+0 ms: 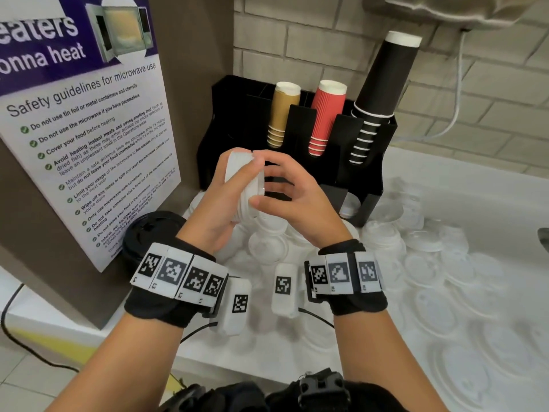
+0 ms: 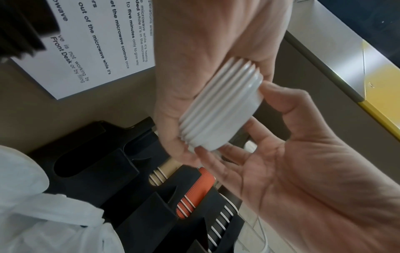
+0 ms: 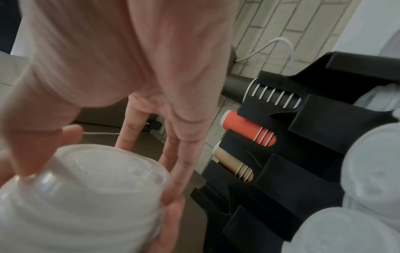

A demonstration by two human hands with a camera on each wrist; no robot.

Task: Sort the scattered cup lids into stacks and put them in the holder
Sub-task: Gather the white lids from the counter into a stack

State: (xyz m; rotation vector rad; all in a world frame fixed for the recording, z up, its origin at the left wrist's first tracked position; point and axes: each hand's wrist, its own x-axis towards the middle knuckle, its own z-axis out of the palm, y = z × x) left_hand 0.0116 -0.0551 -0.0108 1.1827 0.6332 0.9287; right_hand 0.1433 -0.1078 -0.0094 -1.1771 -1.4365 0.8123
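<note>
Head view, lid stack (image 1: 244,182) on edge in left grip (image 1: 217,197), curled round it, right grip (image 1: 292,191) fingertips pinching stack's front.

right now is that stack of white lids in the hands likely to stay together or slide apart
The lid stack looks nested, so it likely holds together. It is probably light and thin. Both the left hand and the right hand steady it, so loose lids may slip.
</note>
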